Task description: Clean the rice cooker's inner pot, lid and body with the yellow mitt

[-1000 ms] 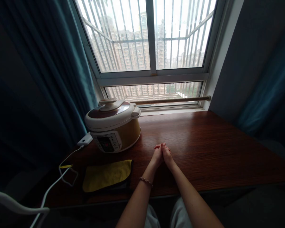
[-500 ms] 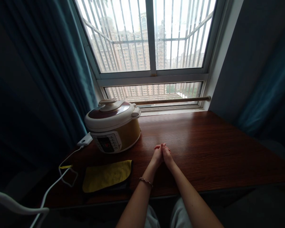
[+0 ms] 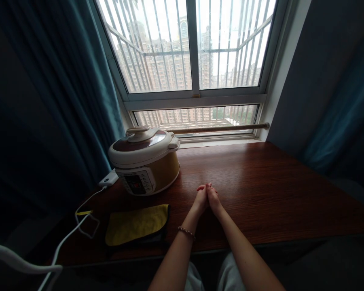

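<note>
- Fingers (image 3: 202,187) of both your hands are laced into each other and pressed together, seen in the head view; what lies between the palms is hidden
- Your left hand (image 3: 201,199) and your right hand (image 3: 213,198) meet over the brown tabletop (image 3: 269,190), both arms reaching forward; you cannot tell from this angle whether they rest on the wood
- A braided bracelet (image 3: 186,232) circles your left wrist
- Nearest on your left lies the yellow cloth (image 3: 136,224), flat near the front edge of the tabletop, dark along its border and apart from your hands
- Beyond the cloth, also to your left, stands the cooker (image 3: 167,169), upright with its white lid (image 3: 139,155) on and its control panel (image 3: 137,182) facing your side
- Just beside the cooker sits a white power strip (image 3: 108,179), its white cord (image 3: 67,237) running down past a yellow tie (image 3: 85,212)
- Ahead of you is a barred window (image 3: 157,52), with a blue curtain (image 3: 100,101) on the left
</note>
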Motion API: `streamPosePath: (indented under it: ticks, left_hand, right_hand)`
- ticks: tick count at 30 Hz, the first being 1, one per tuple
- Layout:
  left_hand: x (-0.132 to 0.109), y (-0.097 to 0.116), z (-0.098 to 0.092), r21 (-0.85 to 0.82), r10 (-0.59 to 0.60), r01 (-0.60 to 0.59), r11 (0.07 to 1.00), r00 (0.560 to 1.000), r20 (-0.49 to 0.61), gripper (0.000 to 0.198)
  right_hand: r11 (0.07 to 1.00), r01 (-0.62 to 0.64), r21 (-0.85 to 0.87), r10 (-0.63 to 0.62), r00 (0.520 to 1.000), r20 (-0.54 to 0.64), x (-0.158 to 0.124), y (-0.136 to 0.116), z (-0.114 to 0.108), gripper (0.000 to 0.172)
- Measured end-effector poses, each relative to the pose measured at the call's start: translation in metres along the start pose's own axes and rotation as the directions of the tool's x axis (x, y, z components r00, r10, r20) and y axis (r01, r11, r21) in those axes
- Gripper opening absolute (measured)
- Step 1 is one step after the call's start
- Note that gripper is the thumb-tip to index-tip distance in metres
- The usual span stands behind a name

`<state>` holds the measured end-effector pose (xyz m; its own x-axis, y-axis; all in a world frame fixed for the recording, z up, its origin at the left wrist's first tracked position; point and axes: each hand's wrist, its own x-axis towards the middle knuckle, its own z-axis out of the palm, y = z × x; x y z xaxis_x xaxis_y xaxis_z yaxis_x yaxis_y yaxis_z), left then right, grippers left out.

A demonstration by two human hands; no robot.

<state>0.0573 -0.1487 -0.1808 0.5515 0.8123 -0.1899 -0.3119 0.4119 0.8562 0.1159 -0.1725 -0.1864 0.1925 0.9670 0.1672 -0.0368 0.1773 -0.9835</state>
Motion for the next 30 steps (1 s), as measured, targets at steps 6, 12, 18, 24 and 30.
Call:
streamPosePath:
  ticks: [6, 12, 18, 24, 30]
  left_hand:
    - [0.0002, 0.0004, -0.0003, 0.005, -0.005, 0.005, 1.0, 1.0, 0.0, 0.046]
    - [0.0011, -0.0001, -0.0008, 0.005, -0.009, 0.009, 1.0, 1.0, 0.001, 0.045]
    - [0.0009, -0.0002, -0.0008, 0.003, -0.014, 0.014, 1.0, 1.0, -0.005, 0.045]
    - [0.0025, -0.0019, -0.0015, 0.003, -0.006, 0.006, 1.0, 1.0, -0.01, 0.047]
    - [0.0015, -0.0013, -0.0025, 0.007, -0.014, 0.014, 1.0, 1.0, -0.004, 0.043]
  right_hand:
    - [1.0, 0.001, 0.008, -0.001, 1.0, 0.004, -0.0005, -0.0015, 0.0003, 0.071]
    - [1.0, 0.004, 0.017, -0.004, 1.0, 0.001, -0.0007, -0.0022, 0.001, 0.071]
    - [1.0, 0.0, 0.019, 0.0, 1.0, 0.002, -0.0004, -0.0005, 0.0007, 0.07]
    - [1.0, -0.002, 0.016, 0.002, 1.0, -0.004, 0.0011, 0.0032, 0.001, 0.07]
    - [1.0, 0.005, 0.012, -0.005, 1.0, -0.003, 0.0, 0.0007, 0.0007, 0.071]
